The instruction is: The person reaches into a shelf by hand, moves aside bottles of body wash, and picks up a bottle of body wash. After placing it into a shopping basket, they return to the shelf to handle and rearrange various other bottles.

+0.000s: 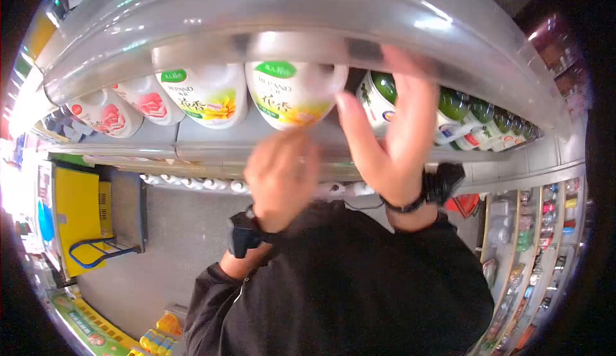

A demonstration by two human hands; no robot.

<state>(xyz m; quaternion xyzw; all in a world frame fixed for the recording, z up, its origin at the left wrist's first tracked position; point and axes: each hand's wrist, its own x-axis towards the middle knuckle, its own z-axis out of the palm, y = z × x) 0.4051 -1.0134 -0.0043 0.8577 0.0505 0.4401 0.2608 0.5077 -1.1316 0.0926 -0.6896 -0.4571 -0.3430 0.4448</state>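
Note:
A white detergent bottle (276, 89) with a green-and-yellow flower label stands at the front of the shelf, partly behind the shelf's clear front rim. My left hand (282, 173), smeared by motion, is just below this bottle, its fingers seemingly curled. On the bottle's right side is my right hand (401, 121), raised and open, thumb and fingers apart with nothing between them. Its thumb tip overlaps the bottle's edge in this view. A similar bottle (205, 96) stands to the left. Behind my right hand is a green-and-white bottle (377, 99).
White bottles with pink flowers (110, 115) line the shelf's left end; several green bottles (494, 128) fill its right end. Below, a row of white bottles (192, 182) shows. A yellow panel (80, 202) and blue-handled cart (106, 253) stand left. Stocked shelves (532, 253) rise at right.

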